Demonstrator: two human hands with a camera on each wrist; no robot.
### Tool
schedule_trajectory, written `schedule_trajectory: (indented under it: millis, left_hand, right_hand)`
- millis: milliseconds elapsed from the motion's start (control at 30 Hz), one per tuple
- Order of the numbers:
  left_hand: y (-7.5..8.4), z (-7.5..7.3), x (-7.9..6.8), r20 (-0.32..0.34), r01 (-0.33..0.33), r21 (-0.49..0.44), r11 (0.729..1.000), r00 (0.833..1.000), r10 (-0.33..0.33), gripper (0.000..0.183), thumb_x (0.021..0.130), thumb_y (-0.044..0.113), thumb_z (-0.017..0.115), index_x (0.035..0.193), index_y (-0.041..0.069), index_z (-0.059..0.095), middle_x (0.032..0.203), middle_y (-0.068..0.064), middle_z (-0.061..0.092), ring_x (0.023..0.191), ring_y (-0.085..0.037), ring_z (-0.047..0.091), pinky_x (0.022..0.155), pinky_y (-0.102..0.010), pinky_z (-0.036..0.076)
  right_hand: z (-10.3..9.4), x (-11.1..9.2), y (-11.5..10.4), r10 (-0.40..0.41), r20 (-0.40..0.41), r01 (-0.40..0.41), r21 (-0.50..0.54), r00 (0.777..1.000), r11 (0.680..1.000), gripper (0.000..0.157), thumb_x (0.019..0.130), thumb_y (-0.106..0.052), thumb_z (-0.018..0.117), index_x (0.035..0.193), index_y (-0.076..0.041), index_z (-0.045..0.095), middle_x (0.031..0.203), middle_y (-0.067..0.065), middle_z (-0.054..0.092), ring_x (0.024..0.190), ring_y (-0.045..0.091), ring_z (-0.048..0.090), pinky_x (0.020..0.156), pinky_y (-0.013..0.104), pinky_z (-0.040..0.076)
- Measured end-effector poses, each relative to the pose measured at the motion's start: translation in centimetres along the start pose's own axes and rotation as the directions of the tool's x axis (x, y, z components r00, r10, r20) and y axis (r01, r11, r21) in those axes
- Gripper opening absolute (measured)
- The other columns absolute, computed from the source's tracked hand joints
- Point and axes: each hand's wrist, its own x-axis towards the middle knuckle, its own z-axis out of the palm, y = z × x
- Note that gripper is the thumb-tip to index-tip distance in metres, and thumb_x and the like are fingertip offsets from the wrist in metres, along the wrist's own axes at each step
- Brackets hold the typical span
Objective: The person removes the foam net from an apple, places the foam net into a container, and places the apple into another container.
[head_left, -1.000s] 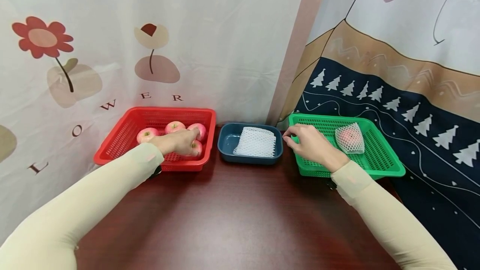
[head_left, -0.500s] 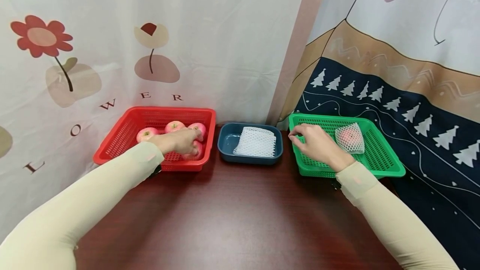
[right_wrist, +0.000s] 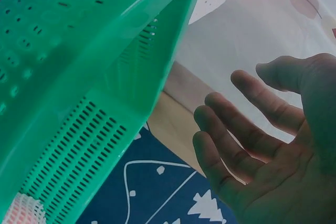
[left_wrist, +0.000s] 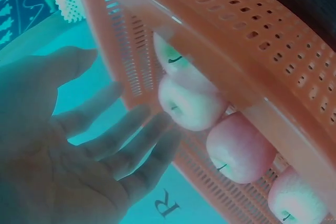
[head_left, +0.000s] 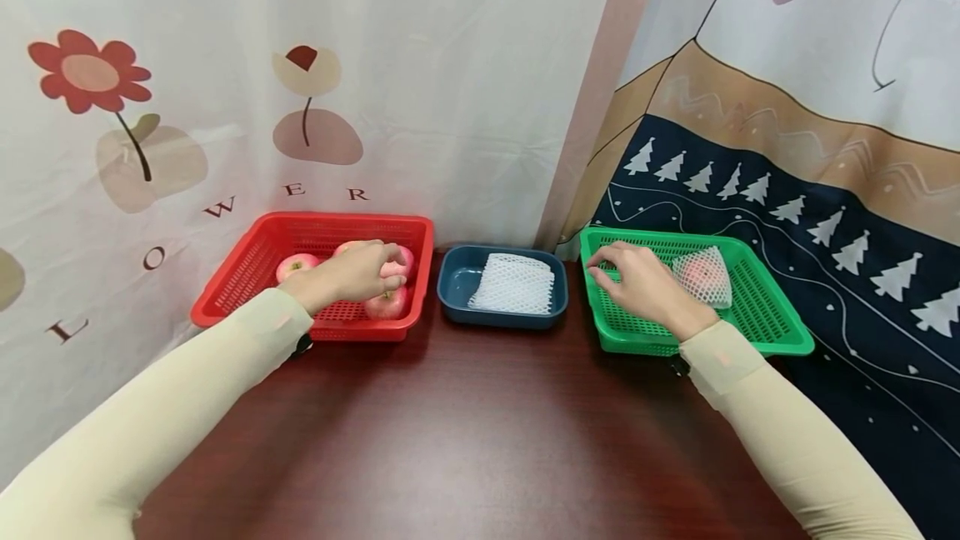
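Above the red basket [head_left: 225, 273] hovers my left hand [head_left: 341, 275], fingers spread and slightly bent, holding nothing. Several pink-red apples lie in that basket; the left wrist view shows one apple [left_wrist: 241, 148] among them, apart from the fingertips. My right hand [head_left: 641, 286] is over the left part of the green basket [head_left: 772, 311], its fingers loosely bent around nothing. Inside the green basket sits an apple in a white foam net [head_left: 703, 275]. A dark blue tray [head_left: 455, 282] between the baskets holds a stack of flat white foam nets [head_left: 516, 283].
All three containers stand on a dark red-brown table [head_left: 465, 432], near its back. Behind them hangs a pale curtain [head_left: 457, 107] with flower prints. A navy cloth [head_left: 870, 373] with white trees borders the right side.
My left hand has risen slightly off the front right apple, with its fingers now spread apart. My right hand has drifted a little to the right over the green basket.
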Motion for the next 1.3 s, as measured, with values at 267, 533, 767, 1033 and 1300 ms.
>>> schedule_trajectory:
  millis: [267, 533, 767, 1033, 1300]
  left_hand:
    - [0.6, -0.1, -1.0, -0.123, 0.000, -0.043, 0.999, 0.992, -0.006, 0.052, 0.109, 0.031, 0.075, 0.155, 0.008, 0.068, 0.154, -0.023, 0.069, 0.137, -0.042, 0.067, 0.118, -0.067, 0.062]
    - [1.1, 0.2, -2.2, -0.232, -0.022, -0.044, 0.999, 0.973, 0.011, 0.061, 0.110, 0.035, 0.074, 0.165, 0.014, 0.059, 0.169, -0.019, 0.057, 0.151, -0.043, 0.060, 0.118, -0.069, 0.061]
    - [2.2, 0.8, -3.1, -0.306, -0.055, -0.028, 0.998, 0.951, 0.044, 0.059, 0.111, 0.036, 0.076, 0.163, 0.014, 0.061, 0.165, -0.017, 0.059, 0.148, -0.042, 0.062, 0.123, -0.070, 0.057]
    - [3.5, 1.6, -3.8, -0.390, -0.089, 0.072, 0.993, 0.914, 0.111, 0.060, 0.106, 0.035, 0.084, 0.157, 0.011, 0.066, 0.160, -0.020, 0.064, 0.142, -0.043, 0.067, 0.122, -0.071, 0.055]
    - [4.3, 2.6, -4.3, -0.426, -0.111, 0.077, 0.991, 0.895, 0.134, 0.058, 0.104, 0.035, 0.087, 0.154, 0.011, 0.069, 0.158, -0.018, 0.066, 0.142, -0.040, 0.068, 0.111, -0.061, 0.067]
  right_hand:
    - [-0.4, -0.1, 0.8, 0.028, -0.007, -0.028, -0.007, 1.000, 1.000, 0.029, 0.116, -0.019, 0.069, 0.139, -0.004, 0.080, 0.145, 0.025, 0.076, 0.131, 0.045, 0.076, 0.113, 0.067, 0.063]
    - [-0.4, -0.3, 2.2, 0.047, -0.004, -0.047, -0.013, 0.999, 0.999, 0.034, 0.117, -0.019, 0.068, 0.146, -0.003, 0.075, 0.153, 0.027, 0.071, 0.143, 0.050, 0.069, 0.121, 0.071, 0.056]
    - [-0.7, -0.4, 3.1, 0.083, 0.017, -0.083, -0.013, 0.996, 0.996, 0.040, 0.118, -0.022, 0.067, 0.153, -0.003, 0.070, 0.159, 0.029, 0.064, 0.149, 0.054, 0.063, 0.125, 0.073, 0.053]
    - [-0.9, -0.5, 4.2, 0.127, 0.047, -0.127, -0.005, 0.991, 0.992, 0.045, 0.118, -0.023, 0.066, 0.158, -0.002, 0.066, 0.159, 0.034, 0.059, 0.142, 0.057, 0.063, 0.121, 0.076, 0.053]
    - [-1.3, -0.6, 5.5, 0.137, 0.056, -0.137, -0.013, 0.989, 0.991, 0.048, 0.119, -0.025, 0.067, 0.160, -0.001, 0.063, 0.163, 0.037, 0.053, 0.147, 0.061, 0.058, 0.121, 0.079, 0.050]
